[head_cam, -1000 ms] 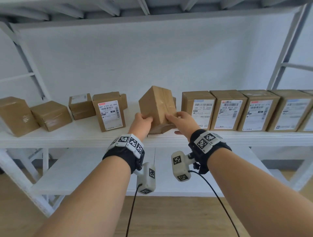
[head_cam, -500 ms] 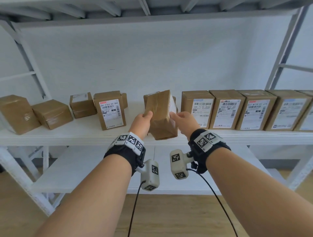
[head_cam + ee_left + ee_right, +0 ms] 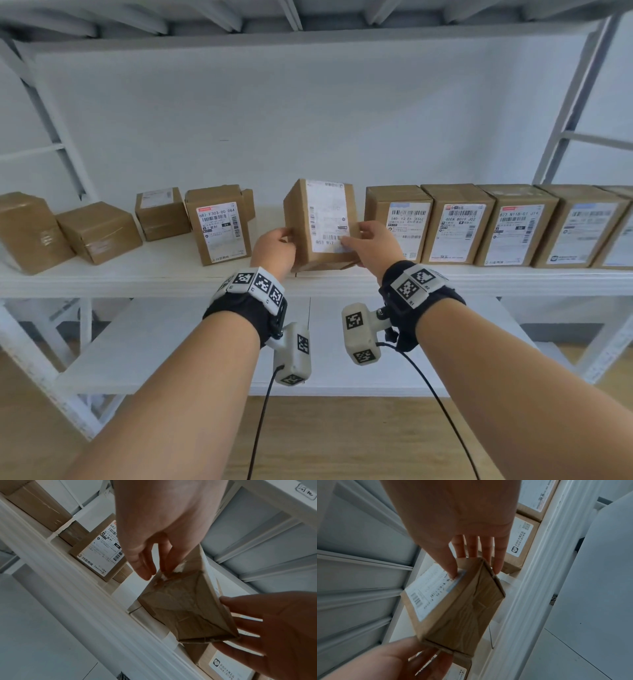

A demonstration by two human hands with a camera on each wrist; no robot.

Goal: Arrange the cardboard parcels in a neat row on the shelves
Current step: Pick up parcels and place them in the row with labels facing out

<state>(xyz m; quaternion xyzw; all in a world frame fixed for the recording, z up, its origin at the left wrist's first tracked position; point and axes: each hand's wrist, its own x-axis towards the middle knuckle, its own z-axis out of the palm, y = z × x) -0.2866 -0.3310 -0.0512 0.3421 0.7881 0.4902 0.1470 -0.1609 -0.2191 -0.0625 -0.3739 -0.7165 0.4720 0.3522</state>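
In the head view I hold a cardboard parcel upright between both hands, just above the front of the white shelf. Its white label faces me, printed upside down. My left hand grips its left side. My right hand pinches the right side, thumb on the label. Both wrist views show the parcel's taped underside off the board. To its right several labelled parcels stand side by side in a row, the nearest close beside the held one.
Left of the held parcel a labelled parcel stands upright, with a small box behind it. Two plain boxes sit askew at the far left. A lower shelf lies below, and a metal deck hangs overhead.
The parcel was tilted with a plain taped side towards me; both hands have turned it upright, and its label now faces me. The other parcels have not moved.
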